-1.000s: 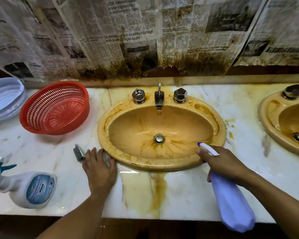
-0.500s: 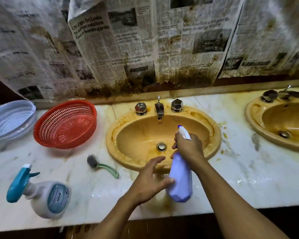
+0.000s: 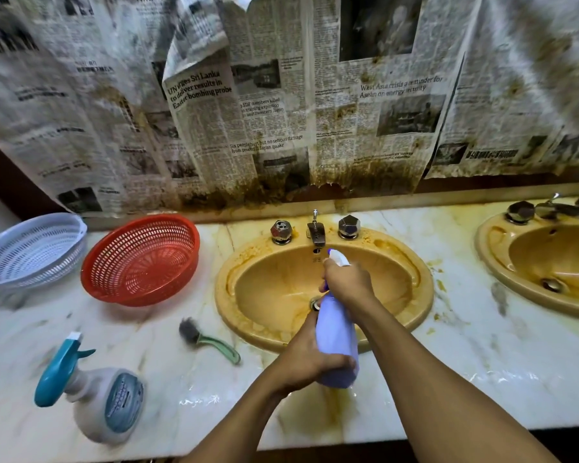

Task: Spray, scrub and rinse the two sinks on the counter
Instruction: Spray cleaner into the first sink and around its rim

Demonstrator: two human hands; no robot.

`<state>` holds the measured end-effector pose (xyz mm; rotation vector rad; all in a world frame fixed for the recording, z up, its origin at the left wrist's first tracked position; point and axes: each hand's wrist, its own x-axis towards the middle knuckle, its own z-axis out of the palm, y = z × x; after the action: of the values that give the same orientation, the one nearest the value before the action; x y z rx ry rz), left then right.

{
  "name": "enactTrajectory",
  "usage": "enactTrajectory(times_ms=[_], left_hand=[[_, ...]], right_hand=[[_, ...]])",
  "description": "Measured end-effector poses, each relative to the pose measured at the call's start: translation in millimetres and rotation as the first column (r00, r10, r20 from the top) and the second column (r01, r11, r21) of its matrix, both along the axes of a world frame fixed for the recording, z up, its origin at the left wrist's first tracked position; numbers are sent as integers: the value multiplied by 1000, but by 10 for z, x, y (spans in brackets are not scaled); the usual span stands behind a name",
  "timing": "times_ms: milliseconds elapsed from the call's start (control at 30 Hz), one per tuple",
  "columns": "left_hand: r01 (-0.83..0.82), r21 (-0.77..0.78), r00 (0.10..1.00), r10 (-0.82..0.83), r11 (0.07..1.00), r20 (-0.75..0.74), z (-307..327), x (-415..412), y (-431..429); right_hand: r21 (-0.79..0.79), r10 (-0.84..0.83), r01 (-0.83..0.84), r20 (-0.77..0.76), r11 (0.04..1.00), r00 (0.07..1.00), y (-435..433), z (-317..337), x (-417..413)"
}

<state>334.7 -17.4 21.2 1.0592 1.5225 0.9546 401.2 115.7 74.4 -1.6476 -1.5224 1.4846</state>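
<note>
we hold the purple spray bottle (image 3: 336,349) over the front of the near sink (image 3: 224,295), with its nozzle toward the tap (image 3: 316,233). our right hand (image 3: 348,282) curls its fingers round the neck, and our left hand (image 3: 310,359) grips the bottom. to spray well, we think we should tip the nozzle down at the brown stains and go all round the bowl. the brush (image 3: 208,340) lies just left of the sink. the other sink (image 3: 488,242) is well apart on the right, across bare table (image 3: 482,355).
</note>
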Motion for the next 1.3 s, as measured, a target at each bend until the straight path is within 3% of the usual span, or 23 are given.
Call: enactTrajectory(times_ms=[167,333,567,733,867,1100,1300], left_hand=[[-15,-7,999,16,1000,34,26,-125,29],[-35,-9,997,35,999,68,56,-156,76],[-61,-66,996,65,996,59,33,-101,100],[-83,-117,993,92,990,76,56,-80,87],[-81,-129,992,93,988,86,91,-72,82],[-74,-165,994,86,984,68,80,24,47],[-91,-161,993,102,983,62,93,13,22]], right_hand=[[-113,22,-44,-187,993,982,-7,-9,-36],[-138,71,-105,-231,985,970,57,-6,-53],[-105,-16,6,-101,994,995,89,-107,-89],[-134,63,-93,-214,987,975,96,-143,-50],[-118,87,-115,-217,986,972,127,-183,-33],[-103,20,-27,-66,994,998,98,-222,-8],[-42,70,-84,-255,996,964,58,-260,56]])
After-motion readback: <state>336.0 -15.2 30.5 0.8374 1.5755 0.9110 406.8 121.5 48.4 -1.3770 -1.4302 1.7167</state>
